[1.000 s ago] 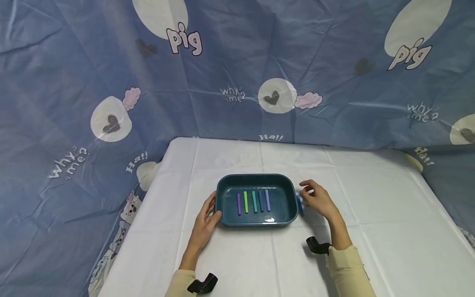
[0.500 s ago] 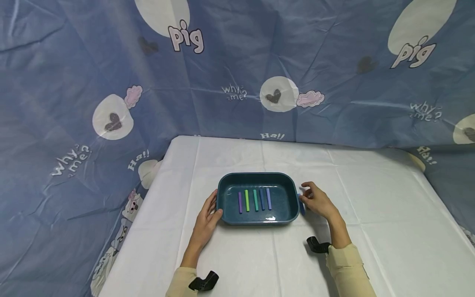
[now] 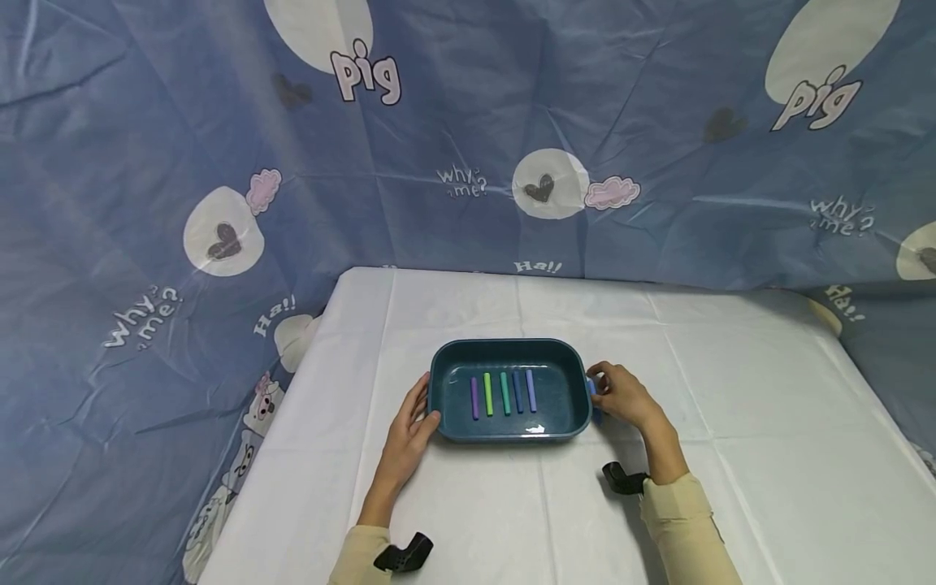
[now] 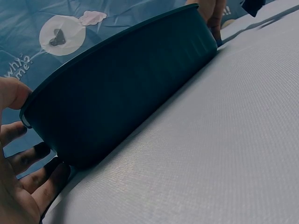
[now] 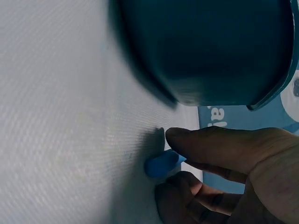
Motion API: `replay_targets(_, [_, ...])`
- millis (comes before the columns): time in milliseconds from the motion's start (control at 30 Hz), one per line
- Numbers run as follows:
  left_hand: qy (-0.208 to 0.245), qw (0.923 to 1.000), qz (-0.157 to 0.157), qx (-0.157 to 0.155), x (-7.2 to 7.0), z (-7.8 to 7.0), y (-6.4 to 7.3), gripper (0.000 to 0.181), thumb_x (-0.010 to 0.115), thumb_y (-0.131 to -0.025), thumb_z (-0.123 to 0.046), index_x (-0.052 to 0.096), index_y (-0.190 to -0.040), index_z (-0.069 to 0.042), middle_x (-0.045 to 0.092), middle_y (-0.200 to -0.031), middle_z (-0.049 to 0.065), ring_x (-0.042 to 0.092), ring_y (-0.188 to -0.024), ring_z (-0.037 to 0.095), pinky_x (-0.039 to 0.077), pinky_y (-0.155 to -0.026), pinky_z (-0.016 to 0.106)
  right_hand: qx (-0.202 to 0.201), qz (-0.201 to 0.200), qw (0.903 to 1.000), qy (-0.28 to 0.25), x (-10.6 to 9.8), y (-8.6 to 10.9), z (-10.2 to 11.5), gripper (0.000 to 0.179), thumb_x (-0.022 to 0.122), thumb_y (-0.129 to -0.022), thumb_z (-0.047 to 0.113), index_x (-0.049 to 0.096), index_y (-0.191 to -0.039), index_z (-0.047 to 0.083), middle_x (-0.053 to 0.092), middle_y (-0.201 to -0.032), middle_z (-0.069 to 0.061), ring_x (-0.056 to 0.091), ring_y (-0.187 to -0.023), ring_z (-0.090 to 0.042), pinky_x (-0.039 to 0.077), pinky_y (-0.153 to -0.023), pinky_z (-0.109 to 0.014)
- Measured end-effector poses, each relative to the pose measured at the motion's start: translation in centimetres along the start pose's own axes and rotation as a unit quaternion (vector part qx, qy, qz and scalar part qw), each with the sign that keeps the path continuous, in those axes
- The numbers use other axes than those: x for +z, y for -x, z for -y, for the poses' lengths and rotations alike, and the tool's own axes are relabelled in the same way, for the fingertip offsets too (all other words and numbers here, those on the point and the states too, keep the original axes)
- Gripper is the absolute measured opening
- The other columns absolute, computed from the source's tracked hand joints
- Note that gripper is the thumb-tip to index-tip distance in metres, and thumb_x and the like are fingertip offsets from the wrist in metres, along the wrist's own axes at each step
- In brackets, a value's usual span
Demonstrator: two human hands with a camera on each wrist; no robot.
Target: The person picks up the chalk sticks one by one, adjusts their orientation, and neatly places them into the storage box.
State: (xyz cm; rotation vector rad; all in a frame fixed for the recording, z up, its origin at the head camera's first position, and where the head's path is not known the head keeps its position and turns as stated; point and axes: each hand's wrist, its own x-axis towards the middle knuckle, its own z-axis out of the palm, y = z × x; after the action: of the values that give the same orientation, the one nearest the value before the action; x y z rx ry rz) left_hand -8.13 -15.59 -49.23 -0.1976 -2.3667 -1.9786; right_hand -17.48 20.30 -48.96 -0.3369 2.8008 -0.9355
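Note:
A dark teal rectangular tray (image 3: 559,394) stands on the white cloth. My left hand (image 3: 405,437) holds its left end, thumb at the rim and fingers against the outer wall; the left wrist view shows this hand (image 4: 21,186) close up. Inside the tray lie several thin sticks side by side: purple (image 3: 474,398), lime green (image 3: 488,395), teal green (image 3: 505,394), dark blue (image 3: 517,392) and lavender (image 3: 530,391). Just outside the right end, my right hand (image 3: 626,396) pinches a blue stick (image 5: 160,164) between thumb and fingers, low over the cloth.
White cloth (image 3: 483,520) covers the table around the tray. A blue patterned curtain (image 3: 439,227) hangs behind and along the left side. A black camera mount sits on each wrist, left (image 3: 404,554) and right (image 3: 624,479).
My right hand has moved slightly down toward the tray's right end, and its fingers have closed on the blue stick lying there. My left hand keeps its place on the tray.

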Motion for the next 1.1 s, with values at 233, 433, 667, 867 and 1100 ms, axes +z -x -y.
replay_targets(233, [-0.004,1.0000,-0.001,-0.004,0.0,0.1,0.1,0.060,0.053,-0.095,-0.004,0.026,-0.149,-0.006,0.032,-0.151,0.019,0.037,-0.137,0.033,0.039,-0.104,0.045,0.008,0.000,0.9999,0.012,0.1,0.2,0.2,0.037,0.067,-0.078,0.003,0.059,-0.114,-0.002,0.059,-0.090,-0.015,0.054,-0.080,-0.023,0.044,-0.069,-0.036])
replay_targets(433, [-0.008,1.0000,-0.003,0.001,0.0,0.1,0.1,0.060,0.053,-0.094,-0.003,0.026,-0.149,-0.004,0.034,-0.150,0.020,0.038,-0.136,0.034,0.042,-0.103,0.032,0.006,-0.001,1.0000,-0.001,0.0,0.4,0.2,0.034,0.067,-0.079,0.002,0.059,-0.113,-0.002,0.062,-0.093,-0.018,0.057,-0.083,-0.026,0.046,-0.070,-0.037])
replay_targets(667, [-0.018,0.9998,-0.005,0.005,0.0,0.1,0.2,0.060,0.053,-0.094,-0.002,0.026,-0.148,0.000,0.033,-0.149,0.023,0.038,-0.135,0.038,0.043,-0.102,0.037,0.024,-0.009,0.9966,-0.079,0.2,0.7,-0.6,0.036,0.065,-0.082,0.003,0.056,-0.116,-0.004,0.060,-0.097,-0.019,0.060,-0.084,-0.024,0.049,-0.063,-0.027])
replay_targets(867, [-0.009,0.9997,-0.006,0.019,0.0,0.8,0.0,0.061,0.053,-0.094,-0.002,0.026,-0.148,-0.002,0.033,-0.150,0.023,0.038,-0.135,0.038,0.042,-0.102,0.041,0.031,-0.026,0.9901,-0.135,0.2,0.7,-0.8,0.035,0.063,-0.084,0.002,0.053,-0.117,-0.006,0.056,-0.099,-0.019,0.060,-0.086,-0.023,0.052,-0.061,-0.026])
replay_targets(1100, [0.002,0.9998,-0.011,0.014,0.0,3.4,-0.6,0.061,0.055,-0.095,-0.009,0.029,-0.149,-0.022,0.035,-0.151,0.010,0.039,-0.137,0.028,0.040,-0.105,0.038,0.030,-0.052,0.9840,-0.168,-0.5,0.6,-0.4,0.039,0.060,-0.083,-0.001,0.052,-0.120,-0.006,0.055,-0.105,-0.023,0.063,-0.089,-0.026,0.053,-0.061,-0.025])
